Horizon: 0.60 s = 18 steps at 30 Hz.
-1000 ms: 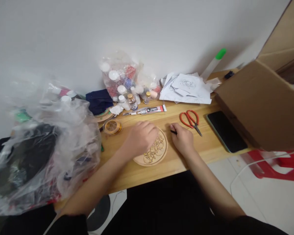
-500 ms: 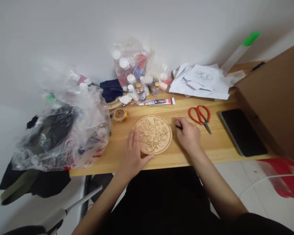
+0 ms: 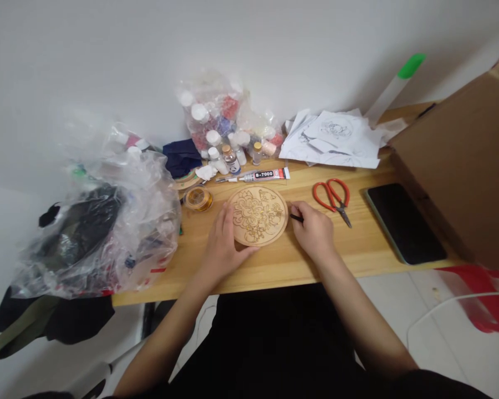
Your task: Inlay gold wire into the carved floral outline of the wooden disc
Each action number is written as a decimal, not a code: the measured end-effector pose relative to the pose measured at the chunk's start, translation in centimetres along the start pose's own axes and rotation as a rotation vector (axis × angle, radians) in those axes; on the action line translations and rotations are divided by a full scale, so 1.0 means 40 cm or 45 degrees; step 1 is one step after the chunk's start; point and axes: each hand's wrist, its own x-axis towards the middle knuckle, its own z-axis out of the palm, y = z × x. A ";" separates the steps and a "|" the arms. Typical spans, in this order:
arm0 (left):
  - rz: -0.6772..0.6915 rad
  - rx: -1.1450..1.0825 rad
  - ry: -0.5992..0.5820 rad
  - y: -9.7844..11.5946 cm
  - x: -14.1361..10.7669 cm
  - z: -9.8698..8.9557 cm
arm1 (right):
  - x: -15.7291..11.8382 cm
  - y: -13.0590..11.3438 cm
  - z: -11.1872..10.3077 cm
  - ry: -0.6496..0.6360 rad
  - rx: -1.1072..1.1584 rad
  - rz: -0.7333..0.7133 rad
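A round wooden disc with a floral line pattern and bits of gold-coloured outline is at the middle of the table. My left hand grips its left side, fingers along the rim and thumb at the near edge. Just right of the disc, my right hand is closed around a slim black tool; most of it is hidden in the fingers, so its kind is unclear. A spool of gold wire lies beyond my left hand. Red-handled pliers rest to the right of my right hand.
A B-7000 glue tube lies behind the disc, before small bottles and bagged jars. Plastic bags fill the left side. Papers, a phone and a cardboard box occupy the right.
The disc and my left hand have shifted slightly away from the table's front edge. My right hand, still holding the black tool, is a little closer to the disc's rim. The view has shifted slightly.
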 end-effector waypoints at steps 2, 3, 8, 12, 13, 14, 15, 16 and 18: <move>-0.010 -0.019 0.009 0.000 0.005 0.003 | 0.000 0.001 0.001 0.010 -0.006 -0.014; -0.013 -0.032 0.017 0.000 0.006 0.004 | 0.000 0.001 0.002 0.015 -0.011 -0.021; -0.006 -0.109 0.060 -0.005 0.006 0.012 | -0.001 -0.004 0.003 0.002 -0.054 0.022; 0.006 -0.160 0.120 -0.010 0.010 0.024 | -0.003 -0.013 0.000 -0.036 -0.071 0.021; 0.012 -0.176 0.138 -0.011 0.010 0.027 | -0.003 -0.014 0.000 -0.047 -0.079 0.015; 0.021 -0.192 0.157 -0.010 0.011 0.030 | -0.004 -0.013 0.000 -0.058 -0.083 0.008; 0.031 -0.208 0.177 -0.009 0.010 0.032 | -0.005 -0.011 0.000 -0.068 -0.075 -0.006; 0.043 -0.224 0.197 -0.007 0.008 0.034 | -0.006 -0.008 0.000 -0.072 -0.048 -0.024; 0.068 -0.258 0.244 0.000 0.002 0.038 | -0.011 0.001 0.001 -0.036 0.070 -0.059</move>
